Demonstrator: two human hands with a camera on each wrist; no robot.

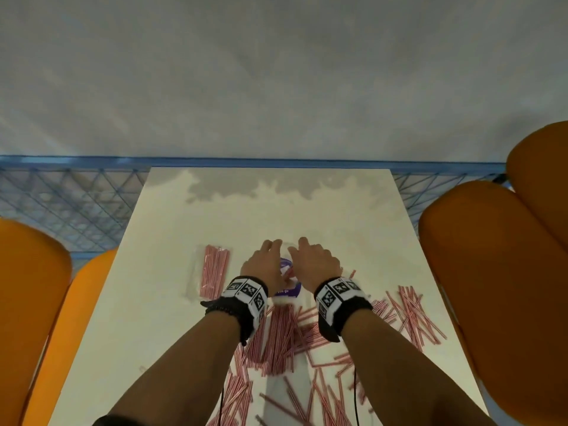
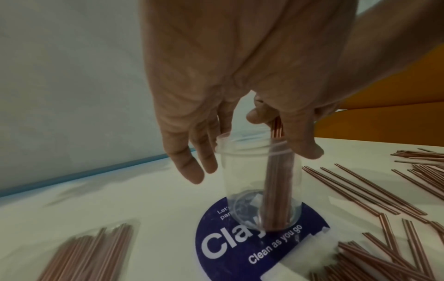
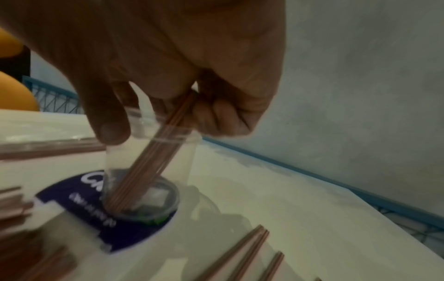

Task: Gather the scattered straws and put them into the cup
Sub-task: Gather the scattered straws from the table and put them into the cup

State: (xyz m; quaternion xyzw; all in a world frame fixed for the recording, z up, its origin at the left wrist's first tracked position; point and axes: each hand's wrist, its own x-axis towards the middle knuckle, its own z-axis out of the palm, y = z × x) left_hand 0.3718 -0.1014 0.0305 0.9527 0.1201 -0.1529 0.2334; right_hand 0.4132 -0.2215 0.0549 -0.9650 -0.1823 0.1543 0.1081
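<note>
Straws [image 1: 408, 315] lie scattered across the near table [image 1: 159, 302]. Beyond them the right hand [image 3: 168, 62] pinches a small bundle [image 3: 153, 161], its lower ends already on the bottom of the clear cup [image 2: 259, 176]. The left hand [image 2: 216, 76], fingers relaxed, hovers at the rim. Best practice: steady the cup, release the bundle gently. A bagged pack [image 1: 212, 269] sits farther left.

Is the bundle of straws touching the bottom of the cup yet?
Touching. The right wrist view shows the straw bundle held by the right hand, its lower ends resting on the clear cup's floor.
</note>
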